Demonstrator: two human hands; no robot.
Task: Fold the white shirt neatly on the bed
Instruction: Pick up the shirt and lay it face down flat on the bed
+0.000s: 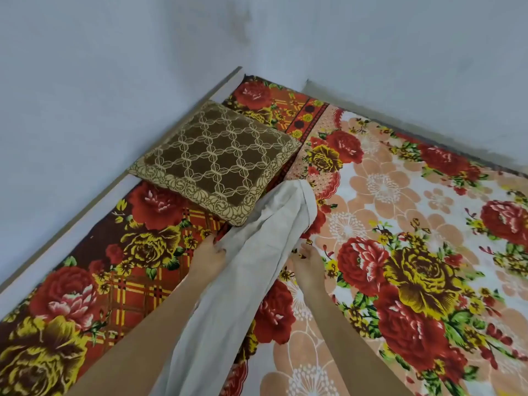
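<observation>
The white shirt [251, 270] runs as a long crumpled strip from the bottom of the view up to the pillow's corner, lying over the flowered bed sheet [400, 224]. My left hand [210, 254] pinches the shirt's left edge near its upper part. On the other side, my right hand [307, 260] has its fingers curled at the shirt's right edge, and whether they hold cloth is not clear. Both forearms stretch out on either side of the shirt.
A brown patterned pillow [217, 164] lies at the bed's far left, its corner touching the shirt's top end. Pale walls [114, 67] meet in a corner behind the bed, with a wooden frame edge [71, 224] along the left.
</observation>
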